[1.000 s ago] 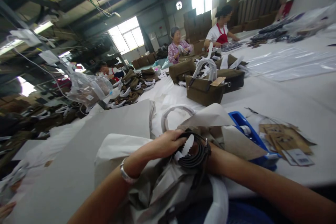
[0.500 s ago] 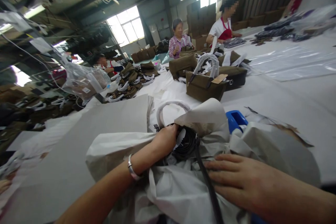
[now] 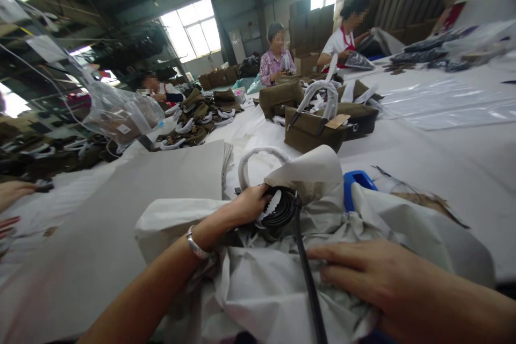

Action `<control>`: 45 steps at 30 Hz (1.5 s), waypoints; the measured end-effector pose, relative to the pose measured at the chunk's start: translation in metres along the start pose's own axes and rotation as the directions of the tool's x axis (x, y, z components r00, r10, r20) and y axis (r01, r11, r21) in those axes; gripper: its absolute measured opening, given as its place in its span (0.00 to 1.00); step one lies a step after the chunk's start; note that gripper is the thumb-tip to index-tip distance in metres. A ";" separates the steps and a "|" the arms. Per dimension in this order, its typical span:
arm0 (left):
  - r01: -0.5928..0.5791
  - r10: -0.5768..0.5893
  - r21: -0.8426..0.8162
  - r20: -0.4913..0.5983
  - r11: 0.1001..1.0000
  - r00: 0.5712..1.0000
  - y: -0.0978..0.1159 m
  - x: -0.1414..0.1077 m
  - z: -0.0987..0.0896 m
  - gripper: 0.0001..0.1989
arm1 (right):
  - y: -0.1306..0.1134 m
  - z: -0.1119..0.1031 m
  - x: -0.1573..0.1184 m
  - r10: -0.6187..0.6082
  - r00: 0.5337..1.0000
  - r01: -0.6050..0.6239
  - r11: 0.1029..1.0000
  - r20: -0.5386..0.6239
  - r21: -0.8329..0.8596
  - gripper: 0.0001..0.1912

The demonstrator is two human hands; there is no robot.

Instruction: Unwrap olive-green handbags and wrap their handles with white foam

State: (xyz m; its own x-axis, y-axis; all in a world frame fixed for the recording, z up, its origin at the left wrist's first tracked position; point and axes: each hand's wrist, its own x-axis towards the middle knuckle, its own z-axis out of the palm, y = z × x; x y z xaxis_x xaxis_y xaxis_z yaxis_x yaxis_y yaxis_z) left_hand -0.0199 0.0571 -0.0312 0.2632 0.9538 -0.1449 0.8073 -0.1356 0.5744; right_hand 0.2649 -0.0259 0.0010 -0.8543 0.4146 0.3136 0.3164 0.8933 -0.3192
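A coiled black strap (image 3: 283, 212) lies in the mouth of a bag wrapped in crumpled pale paper (image 3: 274, 285). My left hand (image 3: 249, 204) is closed at the coil's left side; its fingertips reach the bag's opening, and what they pinch is hard to make out. One end of the strap hangs down over the paper toward me. To the right of that end, my right hand (image 3: 363, 269) rests on the paper with its fingers stretched out. Behind the coil a wrapped handle (image 3: 262, 158) stands up beside a raised paper flap (image 3: 318, 169).
Flat sheets of paper (image 3: 161, 172) lie at left. Olive bags (image 3: 310, 129) stand beyond the wrapped one. A blue object (image 3: 357, 183) sits behind the paper at right. Another person's hands (image 3: 14, 193) reach in at far left; several people work farther back.
My left hand has shifted slightly left and up, showing more of the coil. My right hand remains spread on the paper. Another person's hands have come further in at the left edge.
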 end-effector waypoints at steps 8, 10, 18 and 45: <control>0.015 -0.014 -0.040 0.029 0.999 0.999 0.004 -0.002 -0.002 0.09 | -0.005 -0.005 0.010 -0.010 0.998 0.006 0.997 0.056 0.078 0.50; 0.011 -0.009 -0.050 0.045 0.999 0.999 0.006 -0.002 -0.003 0.11 | -0.005 -0.005 0.012 -0.044 0.994 0.035 0.995 0.098 0.097 0.54; -0.064 0.072 -0.097 0.078 0.993 0.994 0.019 -0.007 -0.002 0.16 | -0.004 0.039 0.035 0.147 0.953 -0.161 0.986 0.264 0.033 0.55; -0.056 0.076 -0.174 0.114 0.983 0.991 0.016 -0.008 -0.005 0.20 | 0.010 0.051 0.031 0.360 0.933 -0.314 0.844 -0.026 0.435 0.43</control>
State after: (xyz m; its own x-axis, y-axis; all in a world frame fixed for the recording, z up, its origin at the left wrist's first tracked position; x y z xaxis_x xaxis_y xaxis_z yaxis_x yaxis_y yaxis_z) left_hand -0.0121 0.0487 -0.0168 0.3826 0.9038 -0.1916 0.6868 -0.1395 0.7133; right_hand 0.2210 -0.0132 -0.0378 -0.6720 0.7128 0.2008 0.3557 0.5486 -0.7566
